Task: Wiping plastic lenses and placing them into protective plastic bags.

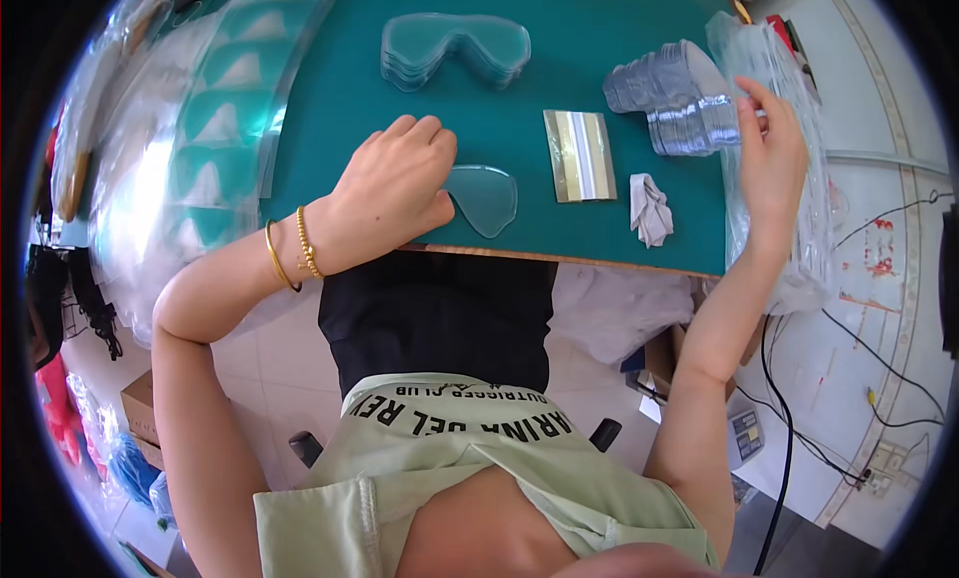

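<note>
A clear goggle-shaped lens (487, 200) lies by the near edge of the desk (589, 18), half under the curled left hand (395, 186); its grip is hidden. The right hand (774, 156), fingers slightly parted, is at a silvery lens stack (684, 103) towards the right edge, hold unclear. One piece seems in work; whether the clear stack (455, 48) towards the far edge is finished, I cannot tell.

The left hand (395, 186) curls inward; the right hand (773, 150) extends forward.

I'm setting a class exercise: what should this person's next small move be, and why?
Perhaps ease one piece from the silvery stack with the right hand, which is at that stack's right edge; the left hand partly covers the clear lens.
</note>
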A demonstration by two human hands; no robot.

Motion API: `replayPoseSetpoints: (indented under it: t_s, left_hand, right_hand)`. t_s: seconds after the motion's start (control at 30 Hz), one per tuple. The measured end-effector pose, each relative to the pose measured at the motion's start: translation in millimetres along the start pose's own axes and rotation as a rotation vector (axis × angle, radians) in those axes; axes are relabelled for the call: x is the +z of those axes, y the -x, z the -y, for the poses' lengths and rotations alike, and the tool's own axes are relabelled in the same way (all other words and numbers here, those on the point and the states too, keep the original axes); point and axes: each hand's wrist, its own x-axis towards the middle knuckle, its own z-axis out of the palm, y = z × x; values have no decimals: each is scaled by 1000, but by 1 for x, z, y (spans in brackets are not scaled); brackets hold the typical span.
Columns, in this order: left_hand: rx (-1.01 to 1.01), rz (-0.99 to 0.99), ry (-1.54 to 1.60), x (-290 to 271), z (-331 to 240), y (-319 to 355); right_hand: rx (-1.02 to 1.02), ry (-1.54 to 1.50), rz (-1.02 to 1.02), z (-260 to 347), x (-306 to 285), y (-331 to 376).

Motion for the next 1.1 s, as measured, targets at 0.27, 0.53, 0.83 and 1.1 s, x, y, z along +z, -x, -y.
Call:
replayPoseSetpoints:
  t_s: [0.27, 0.53, 0.83, 1.1]
  left_hand:
    - [85, -299, 7, -51, 36, -77]
    - [54, -143, -143, -30, 66, -128]
    - [-91, -382, 240, -49, 8, -17]
    - [-187, -126, 272, -9, 9, 48]
  right_hand:
    - [-14, 145, 443, -67, 6, -63]
    - [-25, -40, 298, 15, -14, -1]
    - [-65, -665, 421, 115, 99, 86]
    - [252, -76, 190, -19, 80, 130]
